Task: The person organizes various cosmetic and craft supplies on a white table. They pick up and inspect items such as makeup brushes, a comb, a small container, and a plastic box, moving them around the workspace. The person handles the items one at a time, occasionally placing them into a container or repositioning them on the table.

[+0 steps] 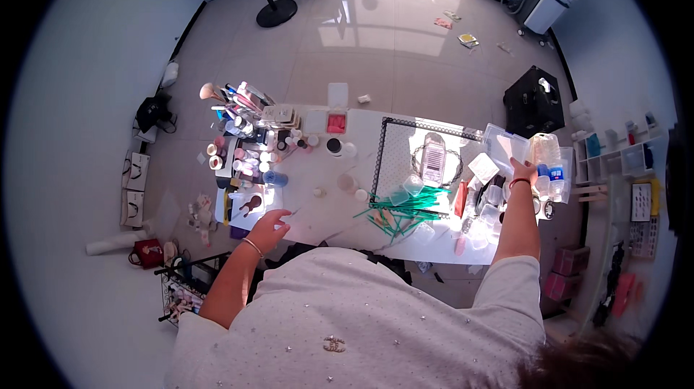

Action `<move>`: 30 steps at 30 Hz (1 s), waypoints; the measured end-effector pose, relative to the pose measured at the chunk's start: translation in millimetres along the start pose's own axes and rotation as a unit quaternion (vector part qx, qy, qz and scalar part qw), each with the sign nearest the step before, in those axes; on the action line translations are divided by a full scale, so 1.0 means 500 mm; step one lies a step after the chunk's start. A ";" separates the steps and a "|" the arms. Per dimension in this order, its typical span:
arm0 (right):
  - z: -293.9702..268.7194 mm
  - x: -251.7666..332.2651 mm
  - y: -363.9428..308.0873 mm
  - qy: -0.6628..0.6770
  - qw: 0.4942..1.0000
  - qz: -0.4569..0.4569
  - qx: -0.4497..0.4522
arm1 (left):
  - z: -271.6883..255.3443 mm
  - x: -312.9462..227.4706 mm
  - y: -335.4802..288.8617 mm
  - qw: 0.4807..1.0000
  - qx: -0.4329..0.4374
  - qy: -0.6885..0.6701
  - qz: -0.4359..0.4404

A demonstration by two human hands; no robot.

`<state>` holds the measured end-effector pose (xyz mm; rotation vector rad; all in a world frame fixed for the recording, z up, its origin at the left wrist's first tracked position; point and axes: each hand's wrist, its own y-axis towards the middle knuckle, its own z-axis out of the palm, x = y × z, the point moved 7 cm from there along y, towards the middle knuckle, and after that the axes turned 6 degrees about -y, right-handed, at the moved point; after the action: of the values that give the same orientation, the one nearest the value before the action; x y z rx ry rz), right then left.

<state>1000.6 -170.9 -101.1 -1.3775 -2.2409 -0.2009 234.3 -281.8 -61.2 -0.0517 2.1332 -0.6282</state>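
Observation:
My left hand (269, 231) hovers over the table's front edge at the left, fingers apart, and I see nothing held in it. A dark red-brown brush-like item (251, 204) lies on a white sheet just beyond it. At the right, my right hand (523, 171) reaches out with its fingers closed at the near edge of a clear plastic box (504, 144). Beside this hand are clear bottles with blue labels (556, 174) and a white square container (483, 168). Several small clear containers (489, 214) crowd the table nearer to me.
Green sticks (412, 204) are strewn over a black-edged dotted mat (396, 144) bearing a pink-clear case (434, 157). Brushes (242, 96), jars and bottles (275, 178) crowd the table's left. A black case (533, 103) and a fan (276, 13) stand on the floor.

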 end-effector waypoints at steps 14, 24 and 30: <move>-0.061 0.088 -0.231 0.419 0.903 -0.086 0.036 | 0.015 -0.169 0.004 0.992 0.085 0.002 0.094; -0.213 0.231 -0.780 0.570 0.734 -0.177 0.324 | 0.065 -0.478 0.010 0.897 0.183 -0.337 0.221; -0.208 0.216 -0.857 0.498 0.768 -0.180 0.360 | 0.091 -0.513 0.008 0.847 0.216 -0.441 0.205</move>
<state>623.8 -328.8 97.3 -0.2473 -1.3580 -0.1242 425.8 -230.5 107.7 0.3039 1.0320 -0.6416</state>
